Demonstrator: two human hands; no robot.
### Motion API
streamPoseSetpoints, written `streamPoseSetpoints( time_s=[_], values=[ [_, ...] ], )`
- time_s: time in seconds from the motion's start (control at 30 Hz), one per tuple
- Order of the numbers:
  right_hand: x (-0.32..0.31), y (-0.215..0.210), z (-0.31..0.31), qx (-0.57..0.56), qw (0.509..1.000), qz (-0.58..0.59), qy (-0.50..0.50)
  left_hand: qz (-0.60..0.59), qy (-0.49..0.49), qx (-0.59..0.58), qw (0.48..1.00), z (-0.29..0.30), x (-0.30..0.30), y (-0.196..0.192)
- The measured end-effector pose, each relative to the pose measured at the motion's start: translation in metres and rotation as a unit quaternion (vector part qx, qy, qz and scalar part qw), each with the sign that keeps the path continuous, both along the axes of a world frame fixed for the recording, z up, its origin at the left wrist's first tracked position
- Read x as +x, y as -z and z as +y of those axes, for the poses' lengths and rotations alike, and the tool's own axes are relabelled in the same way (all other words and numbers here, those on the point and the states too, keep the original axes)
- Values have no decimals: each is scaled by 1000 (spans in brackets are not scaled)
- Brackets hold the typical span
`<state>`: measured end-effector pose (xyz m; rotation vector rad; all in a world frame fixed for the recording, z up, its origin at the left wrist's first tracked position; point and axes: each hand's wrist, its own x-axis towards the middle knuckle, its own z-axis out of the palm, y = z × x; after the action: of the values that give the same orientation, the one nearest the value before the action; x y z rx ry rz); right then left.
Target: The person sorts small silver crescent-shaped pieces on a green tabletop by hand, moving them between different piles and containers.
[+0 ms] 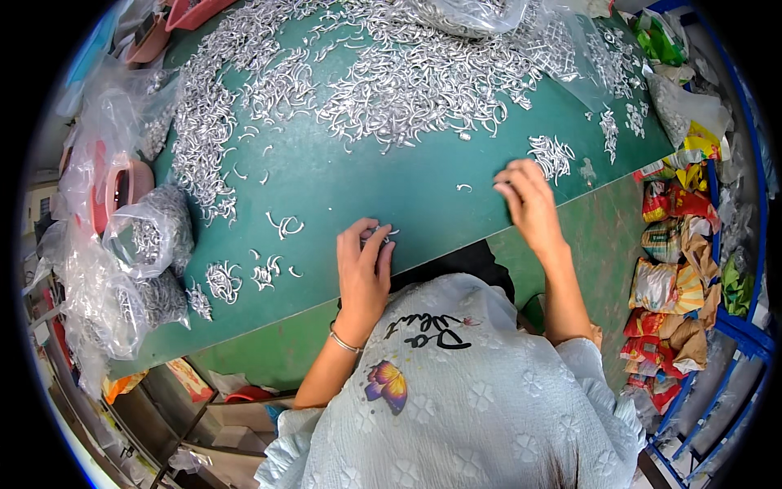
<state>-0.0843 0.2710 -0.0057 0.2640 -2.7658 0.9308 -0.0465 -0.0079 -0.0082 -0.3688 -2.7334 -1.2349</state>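
My left hand (364,265) is near the table's front edge, its fingers bent down around a few small curved silver metal pieces (392,235). Part of those pieces is hidden under the fingers. My right hand (529,200) hovers over the table to the right, loosely curled, thumb and fingertips slightly apart with nothing visible between them. Just beyond it lies a small heap of curved metal pieces (554,158). One single curved piece (464,188) rests on the green tabletop (358,187) left of my right hand.
A large spread of silver pieces (407,90) covers the table's far side, partly under a clear plastic bag (570,57). Small clusters (223,282) lie at the left, beside filled plastic bags (159,232) and a pink basket (130,181). Colourful packages (664,285) line the right.
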Motion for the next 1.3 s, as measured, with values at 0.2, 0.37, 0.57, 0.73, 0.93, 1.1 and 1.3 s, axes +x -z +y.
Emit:
streamPoseSetpoints(
  time_s=[0.2,0.37,0.57,0.73,0.93,1.1,1.3],
  values=[
    [-10,-13,-8,100,987,114,44,4,1,6,1000,-1,0,3],
    [-10,-3,-51,54,998,19,-40,2,3,11,1000,1,-2,2],
    [-26,-21,-117,-59,983,5,-176,17,-6,36,999,-1,2,11],
    [-57,-7,-201,-83,928,-19,-363,-7,21,50,999,2,7,19],
    [-58,-4,-247,-93,864,-120,-479,-39,35,70,996,0,15,24],
    [-88,-14,-166,-90,954,9,-287,3,38,57,998,-2,11,9],
    [-92,-2,-112,144,971,77,-174,19,67,-53,996,5,3,2]
  ],
)
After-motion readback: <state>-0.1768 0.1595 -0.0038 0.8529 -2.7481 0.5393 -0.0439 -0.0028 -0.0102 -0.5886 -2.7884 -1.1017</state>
